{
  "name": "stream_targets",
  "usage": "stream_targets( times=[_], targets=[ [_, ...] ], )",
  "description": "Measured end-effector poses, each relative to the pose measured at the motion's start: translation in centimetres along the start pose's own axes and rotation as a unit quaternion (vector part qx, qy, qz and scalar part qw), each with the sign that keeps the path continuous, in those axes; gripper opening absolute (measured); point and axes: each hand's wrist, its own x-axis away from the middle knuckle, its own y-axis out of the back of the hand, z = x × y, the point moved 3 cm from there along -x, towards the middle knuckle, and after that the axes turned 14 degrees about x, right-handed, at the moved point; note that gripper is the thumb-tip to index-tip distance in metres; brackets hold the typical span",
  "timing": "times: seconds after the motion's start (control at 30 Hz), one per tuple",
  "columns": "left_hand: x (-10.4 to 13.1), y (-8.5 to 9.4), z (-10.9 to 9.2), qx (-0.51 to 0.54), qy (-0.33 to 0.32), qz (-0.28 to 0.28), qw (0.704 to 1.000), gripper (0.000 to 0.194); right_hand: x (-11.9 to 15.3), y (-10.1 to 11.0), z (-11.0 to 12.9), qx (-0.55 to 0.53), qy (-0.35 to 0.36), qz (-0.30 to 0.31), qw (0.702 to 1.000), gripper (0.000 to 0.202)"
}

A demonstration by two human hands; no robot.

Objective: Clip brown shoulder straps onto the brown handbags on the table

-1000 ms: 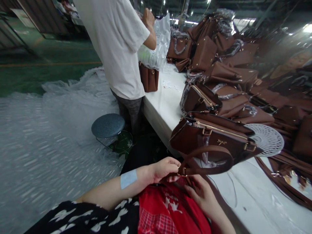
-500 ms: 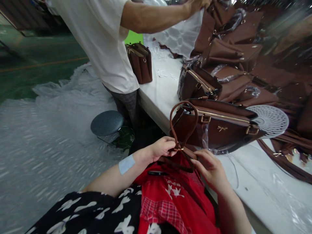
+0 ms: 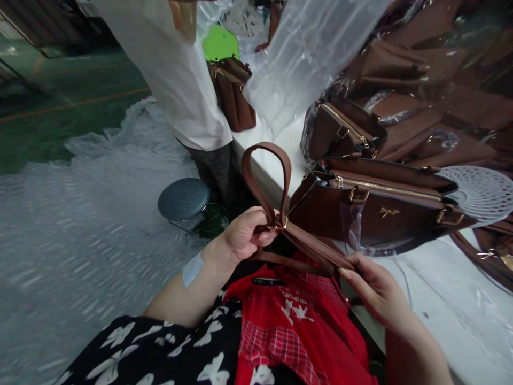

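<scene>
A brown strap (image 3: 310,243) with a gold buckle stretches between my hands over the red apron (image 3: 296,321). My left hand (image 3: 248,232) pinches it at the buckle, where the strap rises in an upright loop. Further right, the thumb and fingers of my right hand (image 3: 371,283) grip the strap's flat double length. Part of the strap hangs lower, across the apron. Just beyond my right hand a brown handbag (image 3: 393,219) with a gold zipper and bow lies on the white table (image 3: 444,305), plastic film round its handle ring.
Another brown bag (image 3: 236,101) stands at the table's far end, beside a person in a white shirt (image 3: 188,91). Clear plastic (image 3: 296,64) hangs over the table. Brown bags (image 3: 417,123) are heaped at right, near a white woven disc (image 3: 481,192). A round stool (image 3: 183,199) stands left.
My right hand has moved right along with the strap, drawing it longer and straighter. The loop at my left hand has shifted left and opened upward. The person's arm has moved and plastic now spreads over the table.
</scene>
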Motion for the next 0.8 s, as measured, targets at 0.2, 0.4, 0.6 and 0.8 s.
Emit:
stream_targets(
  times=[0.2,0.4,0.6,0.8],
  targets=[
    [1.7,0.4,-1.6,0.033,-0.025,-0.016,0.999,0.016,0.8,0.2,-0.3,-0.05,-0.036,0.034,0.998,0.02],
    [2.5,0.7,-2.5,0.018,-0.029,-0.023,0.999,0.024,0.3,-0.1,0.9,-0.053,-0.005,0.048,0.997,0.019],
    [2.7,0.2,-2.7,0.029,-0.025,-0.009,0.999,0.033,0.0,-0.4,1.4,-0.046,0.006,0.047,0.998,0.025],
    [2.4,0.0,-2.6,0.06,0.006,0.014,0.998,0.037,-0.5,-0.6,1.3,-0.037,0.027,0.038,0.998,0.018]
  ],
)
